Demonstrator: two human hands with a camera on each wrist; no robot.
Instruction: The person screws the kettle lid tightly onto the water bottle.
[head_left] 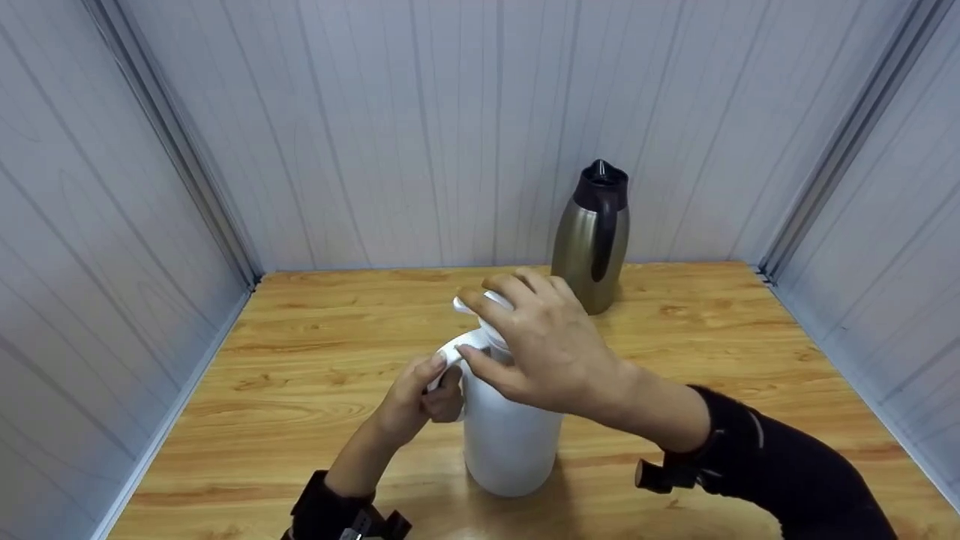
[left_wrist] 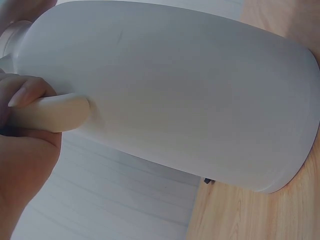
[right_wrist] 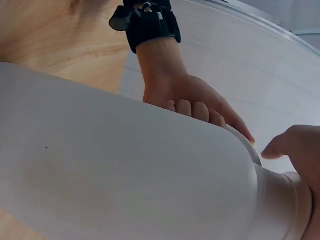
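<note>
A white jug (head_left: pixel 510 431) stands upright on the wooden table (head_left: pixel 300 375), near its front middle. My left hand (head_left: pixel 420 397) grips the jug's white handle (left_wrist: pixel 52 114), fingers curled round it. My right hand (head_left: pixel 536 341) sits on top of the jug with its fingers curled over the white lid (head_left: pixel 480 304). In the right wrist view the jug's body (right_wrist: pixel 115 170) fills the frame, with the left hand (right_wrist: pixel 192 100) behind it. The left wrist view shows the jug's side (left_wrist: pixel 190 95) close up.
A steel thermos (head_left: pixel 592 240) with a black top and handle stands at the back of the table, right of centre. Pale panelled walls (head_left: pixel 450 127) close in the table on three sides. Bare wood lies to the left and right of the jug.
</note>
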